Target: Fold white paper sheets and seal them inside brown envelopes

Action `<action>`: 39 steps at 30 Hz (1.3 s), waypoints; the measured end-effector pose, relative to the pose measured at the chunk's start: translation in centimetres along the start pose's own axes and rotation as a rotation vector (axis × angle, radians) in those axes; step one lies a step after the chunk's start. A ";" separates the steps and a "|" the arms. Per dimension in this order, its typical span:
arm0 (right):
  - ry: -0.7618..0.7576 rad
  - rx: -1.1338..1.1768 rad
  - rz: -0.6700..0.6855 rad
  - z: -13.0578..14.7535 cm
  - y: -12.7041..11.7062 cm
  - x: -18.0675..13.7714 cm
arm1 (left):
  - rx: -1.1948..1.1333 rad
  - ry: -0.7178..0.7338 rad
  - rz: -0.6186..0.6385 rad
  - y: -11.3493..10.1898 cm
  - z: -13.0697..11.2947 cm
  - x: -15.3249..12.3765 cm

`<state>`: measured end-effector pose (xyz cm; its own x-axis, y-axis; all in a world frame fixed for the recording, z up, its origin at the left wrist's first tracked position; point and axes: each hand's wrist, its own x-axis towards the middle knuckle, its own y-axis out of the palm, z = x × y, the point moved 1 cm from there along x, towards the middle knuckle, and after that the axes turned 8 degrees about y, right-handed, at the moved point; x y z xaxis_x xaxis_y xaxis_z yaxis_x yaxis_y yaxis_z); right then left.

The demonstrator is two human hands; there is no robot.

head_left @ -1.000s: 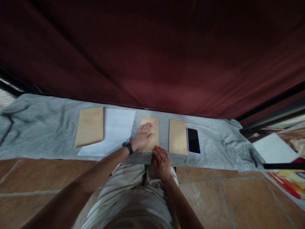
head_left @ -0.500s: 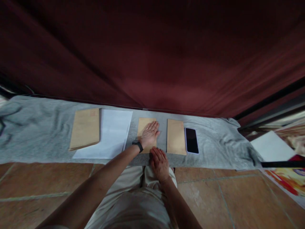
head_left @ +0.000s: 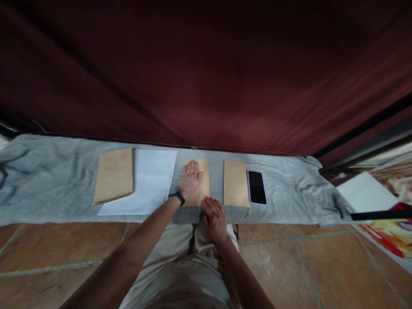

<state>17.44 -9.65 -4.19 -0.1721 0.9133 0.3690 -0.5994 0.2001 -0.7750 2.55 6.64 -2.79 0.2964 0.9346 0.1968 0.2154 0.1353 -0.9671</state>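
A brown paper envelope [head_left: 203, 184] lies flat on the grey cloth in front of me. Across its left half rests my left hand [head_left: 190, 178], palm down with the fingers stretched out; a dark watch is on that wrist. My right hand [head_left: 215, 219] lies at the envelope's lower right corner, fingers extended and fingertips on its edge. To the right is another brown envelope or small pile of them [head_left: 236, 184]. A stack of brown envelopes [head_left: 114, 176] sits at the left, partly over white paper sheets [head_left: 152, 180].
A phone [head_left: 257, 187] with a dark screen lies right of the right-hand envelope. Grey cloth [head_left: 289, 189] covers the long narrow surface. A dark red curtain [head_left: 206, 86] hangs behind it. At the far right are a white board [head_left: 367, 195] and a dark bar [head_left: 383, 215].
My left hand has slid from the envelope's right side to its left side, uncovering a small red print at the upper right. My right hand has stayed at the lower corner.
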 end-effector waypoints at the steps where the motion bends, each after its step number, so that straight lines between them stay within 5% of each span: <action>1: 0.006 0.001 0.003 0.0 0.0 0.0 | -0.006 -0.014 -0.009 -0.1 0.2 -0.8; 7: 0.044 0.006 -0.014 0.0 0.3 0.1 | -0.141 0.135 -0.069 -1.0 1.0 -7.4; 10: 0.056 0.011 -0.002 0.0 0.2 0.1 | -0.217 0.094 -0.148 -1.6 1.4 -9.3; 18: 0.055 0.045 0.038 -0.4 0.2 0.1 | -0.290 -0.042 -0.180 -2.6 1.5 -9.1; 39: -0.034 0.014 0.126 -0.8 0.5 0.2 | -0.214 -0.021 -0.053 -3.1 0.8 -9.8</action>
<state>17.74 -9.09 -4.97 -0.2725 0.9184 0.2868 -0.5824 0.0798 -0.8090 -1.80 -2.67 -1.87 0.2607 0.9350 0.2406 0.4233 0.1133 -0.8989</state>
